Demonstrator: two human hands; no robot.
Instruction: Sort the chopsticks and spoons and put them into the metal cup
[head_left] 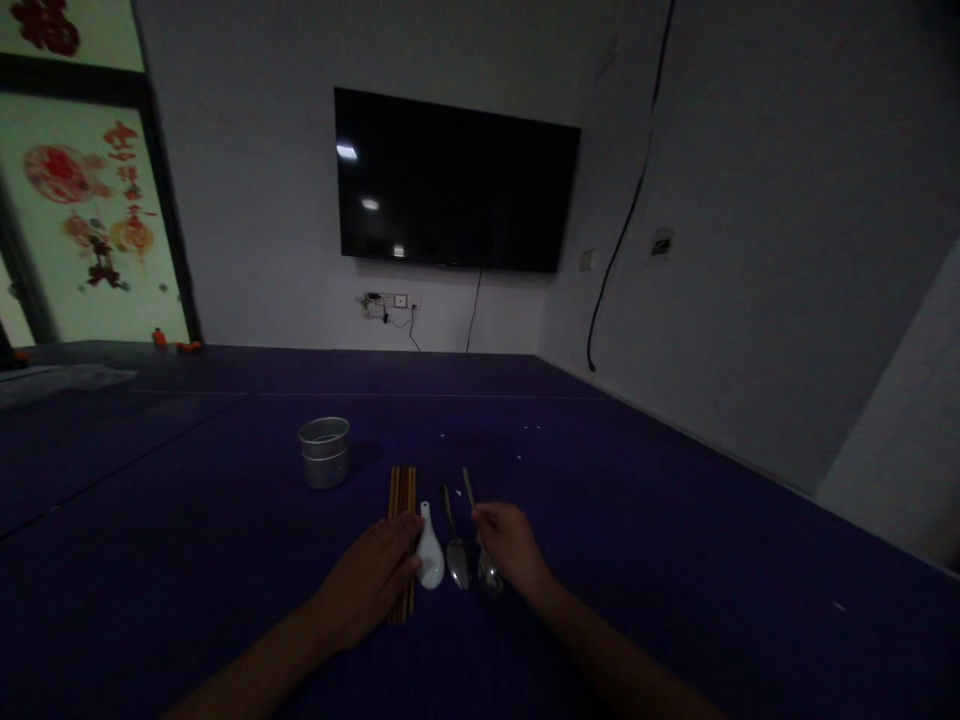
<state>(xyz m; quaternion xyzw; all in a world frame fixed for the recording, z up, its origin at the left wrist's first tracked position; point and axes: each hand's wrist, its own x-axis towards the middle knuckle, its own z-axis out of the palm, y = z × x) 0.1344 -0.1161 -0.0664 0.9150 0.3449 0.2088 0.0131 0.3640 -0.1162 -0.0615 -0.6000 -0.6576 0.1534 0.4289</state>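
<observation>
My left hand (pixel 373 580) lies flat with its fingers stretched over a row of wooden chopsticks (pixel 403 482), covering their middle. Its fingertips reach the edge of a white soup spoon (pixel 430 562), which lies just right of the chopsticks. Beside that is a metal spoon (pixel 457 562), bowl toward me and handle pointing away. My right hand (pixel 510 545) is closed on the handle of a second metal spoon (pixel 491 578), whose bowl shows partly below the fingers. The utensils lie side by side.
A round metal cup (pixel 326 455) stands behind and left of the chopsticks on the dark blue surface (pixel 225 560). Small white scraps (pixel 459 492) dot the surface near the spoons. Clear plastic (pixel 71 378) lies far left. Walls close the far and right sides, and a black cable (pixel 619 235) hangs at right.
</observation>
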